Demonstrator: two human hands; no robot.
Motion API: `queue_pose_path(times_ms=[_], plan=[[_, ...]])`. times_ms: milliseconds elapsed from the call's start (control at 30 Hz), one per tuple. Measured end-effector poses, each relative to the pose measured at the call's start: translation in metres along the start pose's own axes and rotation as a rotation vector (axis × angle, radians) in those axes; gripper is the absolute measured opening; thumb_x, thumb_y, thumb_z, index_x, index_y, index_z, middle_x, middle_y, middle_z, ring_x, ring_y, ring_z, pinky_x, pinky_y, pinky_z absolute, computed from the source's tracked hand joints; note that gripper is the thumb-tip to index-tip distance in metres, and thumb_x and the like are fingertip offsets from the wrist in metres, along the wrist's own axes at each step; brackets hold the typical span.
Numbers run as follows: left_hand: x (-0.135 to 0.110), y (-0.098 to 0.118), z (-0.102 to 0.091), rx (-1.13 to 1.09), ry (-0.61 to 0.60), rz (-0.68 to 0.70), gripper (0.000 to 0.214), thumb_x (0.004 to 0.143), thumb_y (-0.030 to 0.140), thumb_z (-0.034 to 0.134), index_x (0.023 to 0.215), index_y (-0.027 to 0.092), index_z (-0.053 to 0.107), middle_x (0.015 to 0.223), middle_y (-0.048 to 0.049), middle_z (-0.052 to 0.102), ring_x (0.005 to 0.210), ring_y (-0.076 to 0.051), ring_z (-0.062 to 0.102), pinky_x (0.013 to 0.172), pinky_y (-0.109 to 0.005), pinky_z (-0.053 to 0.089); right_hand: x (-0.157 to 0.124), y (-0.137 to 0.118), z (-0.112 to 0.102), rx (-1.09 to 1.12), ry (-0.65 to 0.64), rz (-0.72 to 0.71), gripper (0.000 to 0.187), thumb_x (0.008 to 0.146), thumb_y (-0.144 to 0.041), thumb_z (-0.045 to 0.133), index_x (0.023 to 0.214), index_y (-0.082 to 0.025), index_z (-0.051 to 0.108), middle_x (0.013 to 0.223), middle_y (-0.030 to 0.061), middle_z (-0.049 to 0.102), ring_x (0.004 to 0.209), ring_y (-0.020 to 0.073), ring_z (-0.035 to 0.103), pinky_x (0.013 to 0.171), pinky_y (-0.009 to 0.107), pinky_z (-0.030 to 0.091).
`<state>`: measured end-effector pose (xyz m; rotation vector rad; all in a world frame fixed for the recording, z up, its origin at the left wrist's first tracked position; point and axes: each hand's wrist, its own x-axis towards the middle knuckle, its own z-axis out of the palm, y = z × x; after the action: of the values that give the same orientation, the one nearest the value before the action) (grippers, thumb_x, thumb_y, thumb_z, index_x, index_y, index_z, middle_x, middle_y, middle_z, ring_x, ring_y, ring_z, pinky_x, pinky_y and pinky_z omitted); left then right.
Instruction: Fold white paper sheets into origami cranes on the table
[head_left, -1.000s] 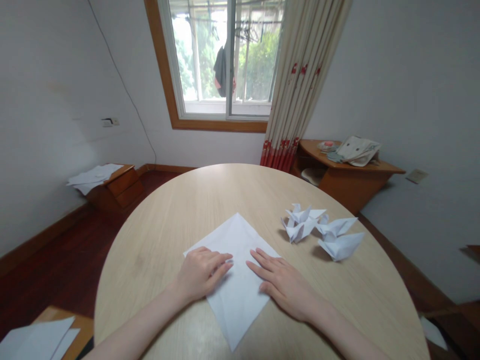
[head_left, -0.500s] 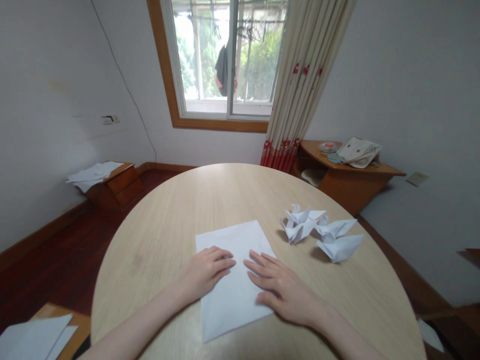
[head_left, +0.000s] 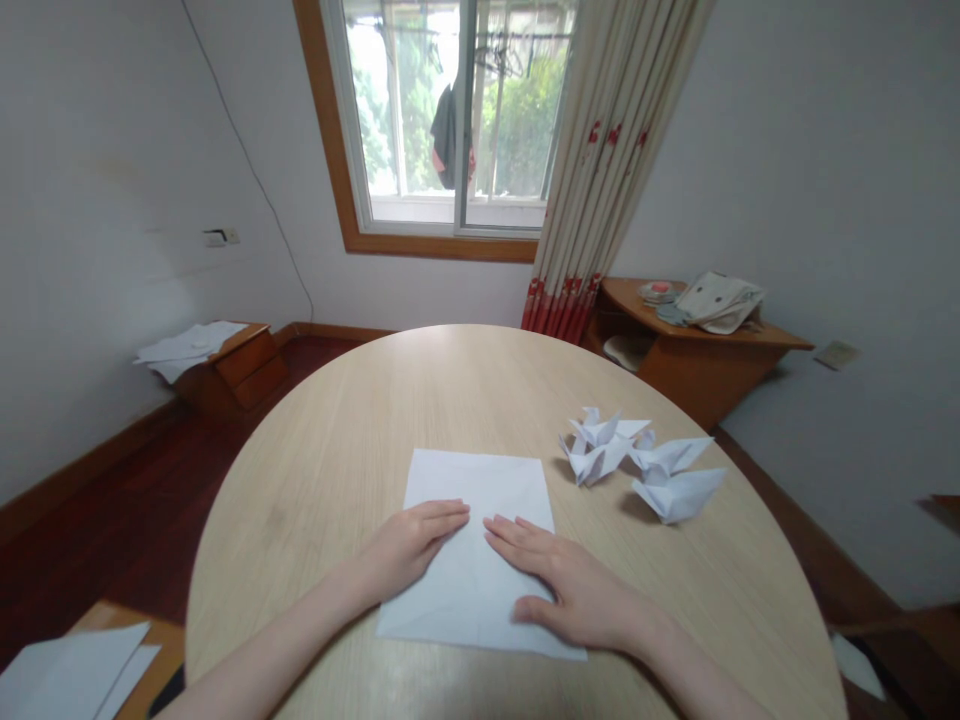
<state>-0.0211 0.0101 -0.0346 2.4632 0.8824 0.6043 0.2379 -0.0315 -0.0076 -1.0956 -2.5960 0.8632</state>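
A white sheet of paper [head_left: 480,600] lies flat on the round wooden table [head_left: 315,440], its near edge roughly level with my body. My left hand [head_left: 420,538] rests on the sheet's left side, fingers stretched out and lying flat. On its right side lies my right hand [head_left: 555,570], also flat, with the thumb held apart from the fingers. Faint creases show on the paper. To the right stand several folded white paper birds [head_left: 679,495], close together and touched by neither hand.
More white sheets [head_left: 75,670] lie on a wooden surface at lower left. A low cabinet with papers [head_left: 191,342] stands at far left. At the back right, a corner desk [head_left: 697,345] carries a cloth bag [head_left: 721,303]. A curtain [head_left: 600,180] hangs beside the window.
The sheet has turned clockwise on the table, so its edges now sit nearly square to me. My fingers have flattened against it. The paper birds have stayed put.
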Motion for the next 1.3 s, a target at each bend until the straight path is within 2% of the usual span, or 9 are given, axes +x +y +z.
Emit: queue_pose_path(times_ms=[233, 333, 433, 500, 600, 800, 1067, 1167, 1300], plan=[[0.000, 0.011, -0.006, -0.033, -0.097, -0.078, 0.048, 0.092, 0.033, 0.055, 0.137, 0.016, 0.049, 0.142, -0.0147, 0.048, 0.132, -0.024, 0.045, 0.109, -0.046, 0.038, 0.000, 0.004, 0.006, -0.031, -0.005, 0.038, 0.073, 0.091, -0.059, 0.049, 0.149, -0.021, 0.026, 0.155, 0.0088, 0.023, 0.144, 0.0241, 0.019, 0.119, 0.046, 0.015], [0.001, 0.013, -0.009, -0.008, -0.176, -0.080, 0.071, 0.086, 0.049, 0.061, 0.144, 0.015, 0.038, 0.148, -0.0177, 0.038, 0.139, -0.029, 0.033, 0.112, -0.051, 0.031, 0.001, 0.005, 0.007, -0.046, 0.007, 0.059, 0.072, 0.091, -0.055, 0.050, 0.149, -0.023, 0.023, 0.156, 0.0081, 0.018, 0.144, 0.0242, 0.017, 0.119, 0.047, 0.015], [0.001, 0.014, -0.011, 0.052, -0.272, -0.029, 0.105, 0.071, 0.066, 0.068, 0.149, 0.012, 0.024, 0.153, -0.0210, 0.026, 0.142, -0.035, 0.021, 0.115, -0.059, 0.010, 0.002, 0.006, 0.007, -0.060, -0.001, 0.078, 0.072, 0.092, -0.053, 0.050, 0.149, -0.021, 0.022, 0.156, 0.0086, 0.017, 0.144, 0.0240, 0.016, 0.119, 0.047, 0.015], [0.000, 0.013, -0.012, 0.073, -0.315, 0.019, 0.119, 0.063, 0.070, 0.070, 0.151, 0.013, 0.014, 0.154, -0.0212, 0.018, 0.143, -0.037, 0.015, 0.114, -0.061, 0.000, 0.002, 0.006, 0.007, -0.055, -0.001, 0.073, 0.070, 0.093, -0.052, 0.050, 0.149, -0.022, 0.022, 0.156, 0.0079, 0.018, 0.144, 0.0238, 0.016, 0.119, 0.047, 0.014], [-0.002, 0.012, -0.013, 0.067, -0.351, 0.060, 0.126, 0.061, 0.070, 0.072, 0.152, 0.014, 0.005, 0.156, -0.0198, 0.010, 0.144, -0.037, 0.009, 0.114, -0.060, -0.003, 0.001, 0.006, 0.006, -0.031, 0.010, 0.061, 0.066, 0.094, -0.050, 0.049, 0.149, -0.025, 0.022, 0.156, 0.0060, 0.019, 0.144, 0.0236, 0.016, 0.119, 0.048, 0.013], [-0.002, 0.015, -0.019, 0.037, -0.373, 0.044, 0.113, 0.067, 0.056, 0.073, 0.152, 0.016, 0.011, 0.156, -0.0174, 0.011, 0.144, -0.034, 0.011, 0.115, -0.058, -0.001, 0.001, 0.005, 0.004, -0.032, -0.006, 0.077, 0.062, 0.096, -0.049, 0.044, 0.149, -0.025, 0.023, 0.156, 0.0054, 0.020, 0.144, 0.0222, 0.017, 0.119, 0.047, 0.014], [-0.001, 0.013, -0.024, -0.062, -0.369, 0.049, 0.098, 0.064, 0.025, 0.071, 0.150, 0.022, 0.023, 0.155, -0.0120, 0.021, 0.142, -0.032, 0.021, 0.116, -0.058, 0.004, 0.001, 0.010, 0.003, 0.007, 0.021, 0.031, 0.058, 0.098, -0.052, 0.037, 0.148, -0.025, 0.028, 0.155, 0.0056, 0.022, 0.144, 0.0218, 0.018, 0.119, 0.047, 0.014], [-0.001, 0.013, -0.026, -0.106, -0.362, 0.073, 0.085, 0.066, 0.019, 0.067, 0.144, 0.027, 0.037, 0.153, -0.0084, 0.027, 0.140, -0.031, 0.028, 0.116, -0.059, 0.009, 0.000, 0.010, 0.003, 0.020, 0.018, 0.028, 0.056, 0.098, -0.052, 0.036, 0.147, -0.025, 0.031, 0.155, 0.0053, 0.022, 0.144, 0.0222, 0.019, 0.118, 0.048, 0.014], [-0.002, 0.016, -0.029, -0.186, -0.292, 0.086, 0.056, 0.068, 0.014, 0.064, 0.122, 0.028, 0.064, 0.138, -0.0060, 0.051, 0.131, -0.029, 0.045, 0.114, -0.056, 0.022, 0.000, 0.010, 0.002, 0.027, 0.013, 0.013, 0.055, 0.099, -0.053, 0.032, 0.146, -0.025, 0.033, 0.154, 0.0042, 0.027, 0.144, 0.0221, 0.018, 0.118, 0.049, 0.013]])
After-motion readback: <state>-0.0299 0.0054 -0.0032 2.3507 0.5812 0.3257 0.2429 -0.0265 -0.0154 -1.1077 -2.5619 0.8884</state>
